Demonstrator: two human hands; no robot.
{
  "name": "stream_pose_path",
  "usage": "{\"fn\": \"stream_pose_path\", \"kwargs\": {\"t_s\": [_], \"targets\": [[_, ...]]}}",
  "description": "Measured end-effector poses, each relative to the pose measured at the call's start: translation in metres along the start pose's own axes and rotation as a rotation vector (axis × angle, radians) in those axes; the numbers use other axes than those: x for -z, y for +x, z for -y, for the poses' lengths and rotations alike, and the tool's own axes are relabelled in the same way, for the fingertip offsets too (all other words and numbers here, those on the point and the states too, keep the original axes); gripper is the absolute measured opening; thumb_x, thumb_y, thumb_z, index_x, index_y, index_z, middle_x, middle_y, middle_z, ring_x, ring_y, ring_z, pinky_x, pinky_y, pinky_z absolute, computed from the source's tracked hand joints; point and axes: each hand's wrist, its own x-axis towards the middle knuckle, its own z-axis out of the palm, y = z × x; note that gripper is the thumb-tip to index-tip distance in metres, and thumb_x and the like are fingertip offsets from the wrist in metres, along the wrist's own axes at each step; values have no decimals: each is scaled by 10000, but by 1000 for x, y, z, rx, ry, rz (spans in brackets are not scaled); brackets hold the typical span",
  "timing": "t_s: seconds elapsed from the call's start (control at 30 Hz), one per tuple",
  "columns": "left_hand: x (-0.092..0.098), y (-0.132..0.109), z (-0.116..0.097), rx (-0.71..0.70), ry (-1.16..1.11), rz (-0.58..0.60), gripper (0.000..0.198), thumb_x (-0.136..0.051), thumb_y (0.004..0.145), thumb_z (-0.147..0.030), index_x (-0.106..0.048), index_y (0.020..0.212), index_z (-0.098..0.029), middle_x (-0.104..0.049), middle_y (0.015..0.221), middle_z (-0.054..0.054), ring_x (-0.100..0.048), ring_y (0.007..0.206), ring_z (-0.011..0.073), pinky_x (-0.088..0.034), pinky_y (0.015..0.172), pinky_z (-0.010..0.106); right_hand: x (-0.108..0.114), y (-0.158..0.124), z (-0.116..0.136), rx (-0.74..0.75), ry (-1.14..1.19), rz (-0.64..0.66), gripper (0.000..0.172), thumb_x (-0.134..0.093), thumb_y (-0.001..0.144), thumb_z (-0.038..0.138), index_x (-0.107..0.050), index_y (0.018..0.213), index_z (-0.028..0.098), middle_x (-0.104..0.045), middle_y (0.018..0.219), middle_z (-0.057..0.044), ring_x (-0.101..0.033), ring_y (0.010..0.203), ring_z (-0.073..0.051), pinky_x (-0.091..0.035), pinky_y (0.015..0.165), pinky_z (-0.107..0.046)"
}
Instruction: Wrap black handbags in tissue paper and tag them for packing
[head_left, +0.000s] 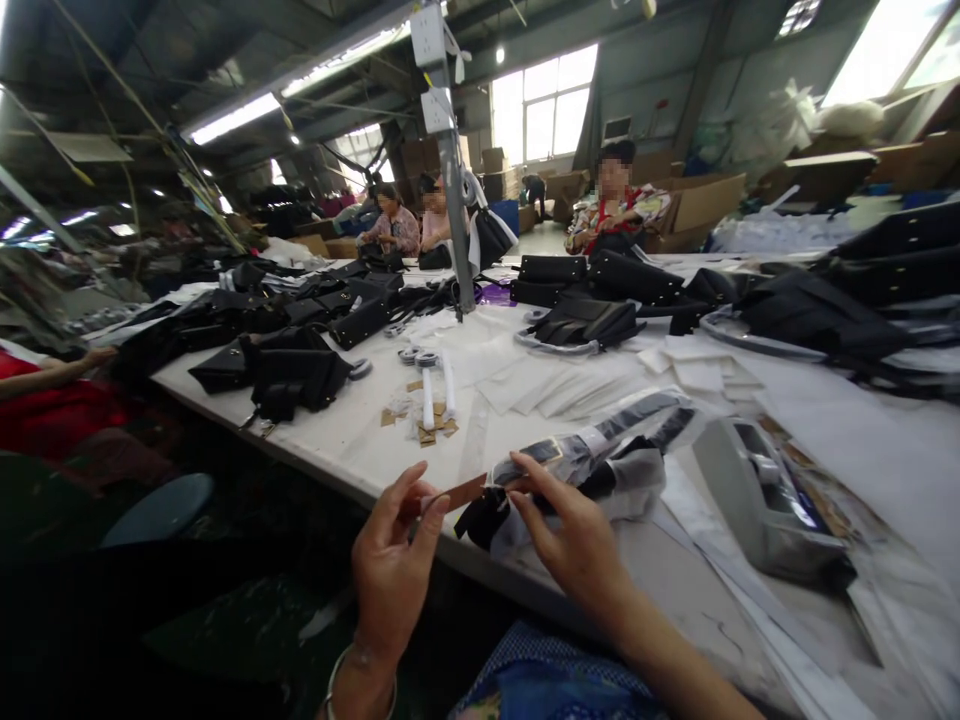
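My left hand [394, 565] pinches a flat brown hang tag [468, 491] between thumb and fingers, just over the table's front edge. A thin white string [491, 486] runs from the tag's right end to the fingertips of my right hand [574, 525], which are closed around it. Right beside those fingers lies a black bag [600, 480], partly wrapped in clear and white covering, with a wrapped strap [637, 410] reaching away to the right. My right hand hides part of this bag.
Right of the bag stands a grey plastic box [739, 510]. White sheets [555, 385] and loose brown tags [429, 430] lie farther in. Black bags [296, 375] cover much of the table around a metal post [459, 200]. Several people sit beyond; a red-clothed person [60, 410] is at left.
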Motion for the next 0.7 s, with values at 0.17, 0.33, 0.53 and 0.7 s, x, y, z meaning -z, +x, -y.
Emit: {"fn": "stream_pose_path", "kwargs": {"t_s": [0.17, 0.33, 0.53, 0.7], "targets": [[27, -16, -6, -402, 317, -14, 338, -679, 880, -191, -626, 1211, -232, -661, 871, -7, -649, 813, 129, -554, 821, 260, 3, 9, -6, 40, -144, 37, 407, -569, 954, 228, -593, 1359, 259, -716, 1203, -60, -702, 1047, -239, -576, 908, -345], [16, -54, 11, -720, 434, 208, 264, -624, 888, -63, -663, 1111, -198, -700, 818, 9, -655, 736, 103, -545, 723, 191, 2, 18, -11, 10, -48, 9, 370, -553, 958, 236, -631, 1319, 266, -703, 1235, -46, -688, 1099, -240, -554, 964, -350], [-16, -70, 34, -780, 281, 563, 289, -564, 900, -39, -660, 1130, -185, -740, 867, 31, -687, 772, 121, -569, 730, 211, 3, 19, -11, -36, 105, 84, 396, -538, 948, 212, -615, 1336, 229, -711, 1216, -66, -683, 1093, -235, -536, 971, -371], [-16, -33, 39, -521, 299, 400, 290, -550, 937, -194, -619, 1212, -251, -723, 1106, 42, -689, 1008, 154, -547, 928, 258, 18, 13, -17, -15, 191, 154, 497, -577, 908, 178, -547, 1402, 225, -719, 1126, -63, -681, 1012, -201, -526, 946, -335]]}}
